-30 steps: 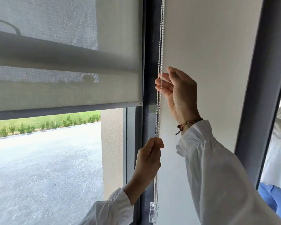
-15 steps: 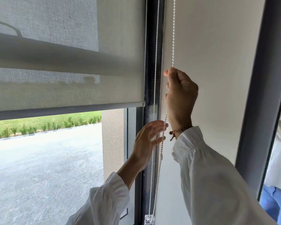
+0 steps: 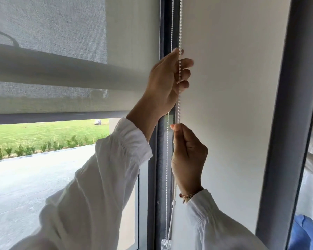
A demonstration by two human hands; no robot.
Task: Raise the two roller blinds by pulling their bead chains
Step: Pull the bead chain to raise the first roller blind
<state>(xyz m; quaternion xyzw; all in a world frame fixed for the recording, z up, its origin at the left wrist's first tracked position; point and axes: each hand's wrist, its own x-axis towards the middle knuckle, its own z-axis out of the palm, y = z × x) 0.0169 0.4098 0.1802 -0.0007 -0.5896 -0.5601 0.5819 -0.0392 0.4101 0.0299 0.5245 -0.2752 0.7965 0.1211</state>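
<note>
Closest to me, my two white fabric sleeves [image 3: 101, 186] rise from the bottom edge. My right hand [image 3: 188, 159], with a thin braided bracelet [image 3: 186, 195] at the wrist, is closed around the front strand of the white plastic bead chain [image 3: 179, 101], thumb tip pressed against it. Just above, my left hand [image 3: 168, 82] reaches higher and curls its fingers round the same strand, the beads running down across the fingertips. The chain's rear strand hangs beside the dark grey vertical window frame [image 3: 161, 159], and both strands meet at a clear plastic holder [image 3: 165, 244] at the bottom. Left of the frame, the grey mesh roller blind [image 3: 61, 60] hangs partly raised, its dark bottom bar [image 3: 52, 117] above the open glass. Beyond lie pale paving and a green lawn [image 3: 34, 134].
</note>
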